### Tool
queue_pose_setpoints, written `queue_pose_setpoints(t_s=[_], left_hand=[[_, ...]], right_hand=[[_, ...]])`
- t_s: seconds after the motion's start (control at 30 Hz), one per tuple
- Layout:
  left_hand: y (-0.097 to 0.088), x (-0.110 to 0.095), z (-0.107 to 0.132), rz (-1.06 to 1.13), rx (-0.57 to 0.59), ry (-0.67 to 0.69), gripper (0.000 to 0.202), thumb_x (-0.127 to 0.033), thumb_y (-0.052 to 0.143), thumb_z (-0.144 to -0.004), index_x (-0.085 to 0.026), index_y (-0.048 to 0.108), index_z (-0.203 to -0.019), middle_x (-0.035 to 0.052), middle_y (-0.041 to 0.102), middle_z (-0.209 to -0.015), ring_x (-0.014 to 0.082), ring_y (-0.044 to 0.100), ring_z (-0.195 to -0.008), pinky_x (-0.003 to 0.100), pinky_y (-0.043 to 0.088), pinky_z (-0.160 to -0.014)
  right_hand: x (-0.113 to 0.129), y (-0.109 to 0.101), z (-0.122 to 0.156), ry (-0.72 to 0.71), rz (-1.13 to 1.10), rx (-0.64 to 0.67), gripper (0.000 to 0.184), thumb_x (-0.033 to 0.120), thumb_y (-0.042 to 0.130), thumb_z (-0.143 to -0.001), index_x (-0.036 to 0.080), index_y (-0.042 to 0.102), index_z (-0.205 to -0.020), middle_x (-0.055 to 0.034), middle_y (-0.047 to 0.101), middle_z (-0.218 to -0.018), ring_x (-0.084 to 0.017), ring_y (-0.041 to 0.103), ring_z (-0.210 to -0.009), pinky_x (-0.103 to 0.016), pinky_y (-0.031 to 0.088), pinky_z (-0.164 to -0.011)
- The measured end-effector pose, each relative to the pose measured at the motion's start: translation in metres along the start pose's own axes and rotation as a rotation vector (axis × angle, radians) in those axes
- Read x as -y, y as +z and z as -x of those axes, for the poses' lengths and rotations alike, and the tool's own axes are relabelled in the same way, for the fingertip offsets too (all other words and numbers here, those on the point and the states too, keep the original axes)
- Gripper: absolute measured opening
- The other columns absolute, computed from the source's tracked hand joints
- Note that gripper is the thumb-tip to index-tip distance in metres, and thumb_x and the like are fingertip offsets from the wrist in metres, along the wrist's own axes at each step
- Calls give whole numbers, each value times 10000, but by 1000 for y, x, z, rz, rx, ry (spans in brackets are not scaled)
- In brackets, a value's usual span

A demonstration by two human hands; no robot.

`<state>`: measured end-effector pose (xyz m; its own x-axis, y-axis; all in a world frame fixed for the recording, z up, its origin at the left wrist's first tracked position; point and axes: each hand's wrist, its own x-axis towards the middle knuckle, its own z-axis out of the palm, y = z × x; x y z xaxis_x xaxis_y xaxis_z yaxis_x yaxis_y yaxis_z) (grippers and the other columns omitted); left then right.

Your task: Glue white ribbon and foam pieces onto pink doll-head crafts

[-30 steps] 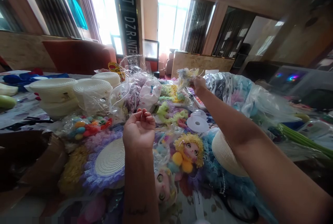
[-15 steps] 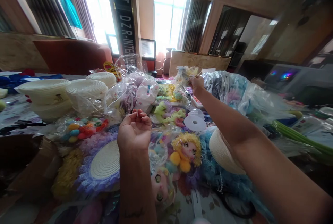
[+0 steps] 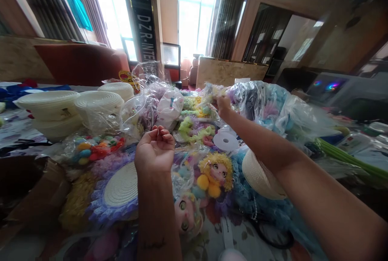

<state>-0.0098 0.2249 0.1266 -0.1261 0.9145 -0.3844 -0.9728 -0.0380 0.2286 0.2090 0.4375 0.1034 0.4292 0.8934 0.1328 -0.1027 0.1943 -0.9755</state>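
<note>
My left hand is raised over the middle of the table, palm up, fingers curled in and thumb against them. Whatever its fingertips pinch, if anything, is too small to make out. Farther off, my right hand reaches out, closed on a fluffy bundle of pale yellow and bluish trim, partly blurred. Below my hands lie a doll head with curly yellow hair, a second doll head and a white spool. A woven straw hat with purple frill is left of my left forearm.
Stacked cream woven hats stand at the left beside plastic-wrapped goods. Bagged pompoms lie nearer. An open cardboard box fills the lower left. Another woven piece sits under my right forearm, near blue ruffles and green stalks.
My right hand, with the fluffy trim, has moved lower and slightly left, toward the piled materials. The left hand keeps its curled pose. The whole view has shifted slightly.
</note>
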Motion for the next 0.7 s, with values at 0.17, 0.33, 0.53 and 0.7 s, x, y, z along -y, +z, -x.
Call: queue_pose_setpoints(t_s=[0.17,0.33,0.53,0.7], left_hand=[[-2,0,-1,0,13,-3,190,24,414,-803,-144,503,-789,-5,556,-621,67,540,-498,125,429,-446],[-2,-1,-2,18,14,-9,199,32,411,-790,-144,504,-788,-6,559,-612,64,537,-495,123,424,-446],[-3,-4,-2,44,14,-12,198,27,415,-806,-149,505,-788,-10,557,-617,64,543,-496,125,419,-453],[-5,-6,-4,45,23,-24,204,10,398,-862,-151,502,-794,-15,551,-613,64,539,-487,130,420,-451]], right_hand=[[-28,-8,27,197,199,201,228,116,744,-671,189,557,-778,41,539,-638,-127,588,-620,-290,585,-611],[-10,-24,34,270,389,416,385,-6,782,-479,177,588,-757,9,594,-677,-168,618,-635,-272,561,-525],[40,-35,42,277,610,561,490,-23,846,-352,176,626,-742,-32,663,-779,-244,682,-797,-309,597,-611],[85,-31,65,85,721,550,515,-71,864,-327,192,674,-726,-56,694,-922,-341,563,-1215,-391,550,-960]])
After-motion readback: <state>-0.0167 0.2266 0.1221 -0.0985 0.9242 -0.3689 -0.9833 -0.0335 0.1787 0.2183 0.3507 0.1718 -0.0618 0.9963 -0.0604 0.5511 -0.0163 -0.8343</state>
